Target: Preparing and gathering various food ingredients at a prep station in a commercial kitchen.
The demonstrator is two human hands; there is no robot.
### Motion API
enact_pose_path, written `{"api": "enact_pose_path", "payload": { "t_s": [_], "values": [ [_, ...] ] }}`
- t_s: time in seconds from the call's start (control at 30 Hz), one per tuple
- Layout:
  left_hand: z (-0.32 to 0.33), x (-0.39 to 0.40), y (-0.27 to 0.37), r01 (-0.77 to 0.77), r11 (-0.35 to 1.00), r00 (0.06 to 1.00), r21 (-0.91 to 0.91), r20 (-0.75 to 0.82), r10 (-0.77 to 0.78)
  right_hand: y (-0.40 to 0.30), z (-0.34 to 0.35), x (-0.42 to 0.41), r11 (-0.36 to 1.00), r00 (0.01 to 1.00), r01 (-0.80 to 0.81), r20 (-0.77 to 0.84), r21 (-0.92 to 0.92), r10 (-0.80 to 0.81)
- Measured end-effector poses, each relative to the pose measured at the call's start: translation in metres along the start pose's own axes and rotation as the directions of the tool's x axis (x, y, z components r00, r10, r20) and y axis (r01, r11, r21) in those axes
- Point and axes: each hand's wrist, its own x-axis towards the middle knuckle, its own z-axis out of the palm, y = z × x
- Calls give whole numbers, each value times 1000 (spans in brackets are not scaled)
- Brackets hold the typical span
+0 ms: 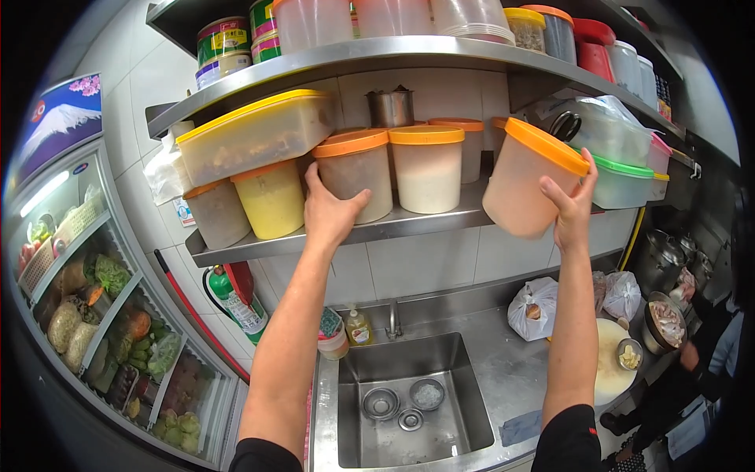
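Observation:
My right hand (pixel 572 209) grips a tilted translucent plastic canister (pixel 519 189) with an orange lid, in front of the shelf. My left hand (pixel 331 206) holds another orange-lidded canister (pixel 365 177), greyish inside, on the lower steel shelf (pixel 436 219); its thumb lies across the front. Just right of that canister stands one with white contents (pixel 427 177). To the left of my left hand are a canister with yellow contents (pixel 271 203) and a greyish one (pixel 218 215). A long yellow-lidded box (pixel 253 135) rests slanted on top of these two.
Below is a steel sink (pixel 413 439) with a faucet (pixel 393 321). A round cutting board (pixel 610 371) and plastic bags (pixel 532 310) lie on the counter at right. A person (pixel 696 360) works beside a bowl of meat (pixel 666 321). A glass-door fridge (pixel 106 348) stands left.

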Motion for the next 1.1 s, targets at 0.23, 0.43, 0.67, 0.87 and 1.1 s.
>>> {"api": "enact_pose_path", "payload": {
  "t_s": [0.23, 0.43, 0.67, 0.87, 1.1],
  "values": [
    [29, -3, 7, -197, 980, 980, 44, 15, 196, -31, 36, -30, 997, 987, 66, 144, 51, -73],
    [-78, -4, 9, -397, 585, 563, 708, -315, 764, -52, 136, -75, 968, 961, -3, 269, 252, -67],
    [-130, 72, 16, -560, 504, 564, 657, -144, 813, -29, 253, -93, 998, 972, 13, 234, -67, 3],
    [-138, 73, 13, -583, 489, 552, 648, -125, 825, -10, 315, -98, 905, 982, 32, 181, -425, 50],
    [-125, 60, 8, -575, 515, 597, 636, -103, 795, 43, 343, -100, 734, 986, 155, 55, -661, -159]
  ]
}}
